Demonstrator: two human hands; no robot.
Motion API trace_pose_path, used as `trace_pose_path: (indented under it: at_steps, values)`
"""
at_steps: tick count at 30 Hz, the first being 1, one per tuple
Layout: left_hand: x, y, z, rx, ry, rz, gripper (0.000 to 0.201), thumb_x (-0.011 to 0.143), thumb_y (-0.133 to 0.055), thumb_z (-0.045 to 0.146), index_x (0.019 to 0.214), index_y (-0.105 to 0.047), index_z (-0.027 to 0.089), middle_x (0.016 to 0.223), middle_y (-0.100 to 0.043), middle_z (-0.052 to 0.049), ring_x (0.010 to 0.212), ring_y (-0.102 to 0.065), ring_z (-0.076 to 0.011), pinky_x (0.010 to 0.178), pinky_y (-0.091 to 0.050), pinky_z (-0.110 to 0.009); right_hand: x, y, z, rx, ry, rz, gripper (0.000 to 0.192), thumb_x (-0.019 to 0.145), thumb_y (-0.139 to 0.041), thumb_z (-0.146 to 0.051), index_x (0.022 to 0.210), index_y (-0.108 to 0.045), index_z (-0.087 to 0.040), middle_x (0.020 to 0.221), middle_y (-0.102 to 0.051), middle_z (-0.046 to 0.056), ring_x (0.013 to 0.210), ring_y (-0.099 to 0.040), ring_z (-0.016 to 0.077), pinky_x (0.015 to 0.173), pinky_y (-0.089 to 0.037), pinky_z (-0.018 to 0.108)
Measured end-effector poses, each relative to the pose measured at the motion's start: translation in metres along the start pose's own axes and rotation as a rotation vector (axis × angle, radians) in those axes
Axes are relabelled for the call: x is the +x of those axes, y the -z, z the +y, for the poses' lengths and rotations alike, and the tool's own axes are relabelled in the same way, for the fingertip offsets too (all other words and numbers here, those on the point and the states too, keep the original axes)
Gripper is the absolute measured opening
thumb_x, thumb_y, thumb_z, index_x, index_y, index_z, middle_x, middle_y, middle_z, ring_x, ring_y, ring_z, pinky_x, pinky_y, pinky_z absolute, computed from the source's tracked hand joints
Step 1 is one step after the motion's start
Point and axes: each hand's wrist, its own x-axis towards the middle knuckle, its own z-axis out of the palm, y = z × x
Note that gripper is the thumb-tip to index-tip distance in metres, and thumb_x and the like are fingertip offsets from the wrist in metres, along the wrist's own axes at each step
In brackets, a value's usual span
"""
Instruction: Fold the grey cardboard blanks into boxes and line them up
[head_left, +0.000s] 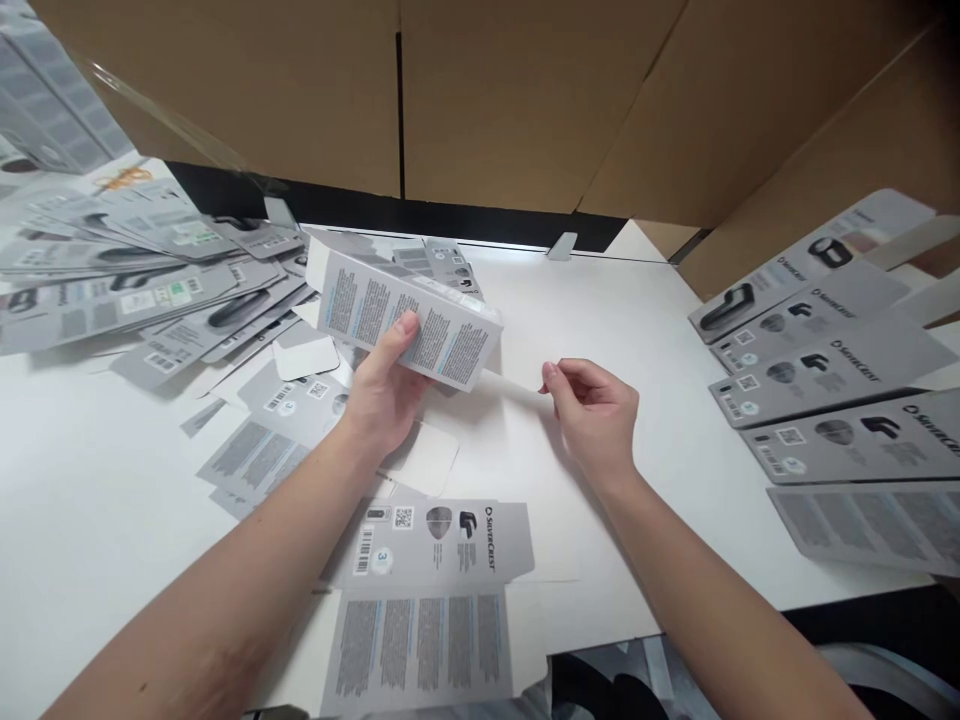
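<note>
My left hand (386, 390) is wrapped around a grey printed cardboard box (420, 325), tilted above the table, thumb pressed on its text-covered side. An end flap stands open at the box's upper left. To the right, my right hand (596, 410) is closed in a pinch. From the box's lower right end, a thin pale strip (514, 385) runs to its fingertips; whether it is a flap or tape I cannot tell. Below the hands lie flat, unfolded carton blanks (435, 580) with a barcode, QR code and columns of text.
A fanned pile of flat cartons (150, 270) covers the left of the white table (660, 350). Several grey boxes (825, 380) stand in a row on the right. Large brown cardboard (517, 100) walls off the back, with white clips (561, 246) at its lower edge.
</note>
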Motion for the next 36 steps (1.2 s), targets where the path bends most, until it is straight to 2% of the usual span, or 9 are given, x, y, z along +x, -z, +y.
trace_pose_path:
  at_steps: [5, 9, 16, 23, 30, 33, 36]
  values:
    - [-0.001, 0.0, 0.0, 0.014, -0.002, 0.0, 0.052, 0.085, -0.107, 0.061, 0.121, -0.086, 0.03, 0.127, -0.09, -0.005, 0.131, -0.084, -0.0361, 0.08, -0.074, -0.035, 0.0, 0.0, -0.004, -0.054, -0.025, -0.032, 0.03, 0.093, -0.087, -0.048, 0.076, -0.077, -0.025, 0.071, -0.072, 0.003, 0.064, -0.058, 0.018, 0.058, -0.046, 0.034]
    - [-0.002, -0.001, 0.0, 0.009, 0.012, -0.028, 0.052, 0.086, -0.105, 0.061, 0.125, -0.086, 0.032, 0.125, -0.091, -0.004, 0.127, -0.086, -0.0362, 0.078, -0.076, -0.036, 0.001, 0.001, -0.004, -0.083, -0.049, -0.039, 0.034, 0.092, -0.086, -0.048, 0.071, -0.071, -0.025, 0.068, -0.067, 0.002, 0.062, -0.054, 0.0171, 0.057, -0.041, 0.033]
    - [-0.004, 0.001, -0.001, 0.044, 0.022, -0.016, 0.057, 0.084, -0.105, 0.064, 0.127, -0.084, 0.032, 0.131, -0.091, -0.005, 0.135, -0.084, -0.0395, 0.08, -0.076, -0.038, 0.001, 0.0, -0.006, -0.093, -0.074, -0.036, 0.034, 0.089, -0.084, -0.048, 0.069, -0.067, -0.026, 0.066, -0.063, 0.001, 0.062, -0.051, 0.0162, 0.058, -0.042, 0.032]
    - [-0.008, 0.003, -0.001, 0.085, 0.084, -0.132, 0.067, 0.082, -0.105, 0.071, 0.132, -0.081, 0.033, 0.137, -0.089, -0.006, 0.141, -0.081, -0.0426, 0.089, -0.078, -0.044, 0.002, 0.0, -0.007, -0.096, -0.062, -0.014, 0.035, 0.087, -0.082, -0.045, 0.066, -0.062, -0.026, 0.063, -0.056, -0.002, 0.06, -0.046, 0.0148, 0.056, -0.038, 0.031]
    - [-0.007, 0.009, -0.007, 0.092, 0.102, -0.195, 0.077, 0.08, -0.104, 0.077, 0.138, -0.08, 0.032, 0.136, -0.089, -0.006, 0.136, -0.083, -0.0398, 0.093, -0.076, -0.043, 0.001, 0.0, -0.006, -0.106, -0.041, -0.015, 0.034, 0.086, -0.08, -0.04, 0.066, -0.057, -0.027, 0.063, -0.052, -0.003, 0.06, -0.045, 0.0144, 0.056, -0.037, 0.03]
    - [-0.007, 0.007, -0.006, 0.079, 0.111, -0.172, 0.074, 0.08, -0.104, 0.077, 0.133, -0.08, 0.032, 0.138, -0.089, -0.006, 0.138, -0.083, -0.0405, 0.09, -0.077, -0.042, 0.001, 0.0, -0.006, -0.101, -0.036, -0.005, 0.034, 0.087, -0.081, -0.041, 0.066, -0.059, -0.027, 0.063, -0.053, -0.003, 0.06, -0.045, 0.0145, 0.056, -0.037, 0.03]
    - [-0.006, 0.002, -0.002, 0.067, 0.089, -0.101, 0.069, 0.081, -0.105, 0.075, 0.13, -0.081, 0.033, 0.134, -0.089, -0.005, 0.135, -0.084, -0.0395, 0.081, -0.077, -0.039, 0.0, 0.0, -0.006, -0.082, -0.03, -0.018, 0.034, 0.09, -0.083, -0.042, 0.068, -0.062, -0.026, 0.065, -0.057, -0.003, 0.061, -0.047, 0.0148, 0.057, -0.038, 0.031]
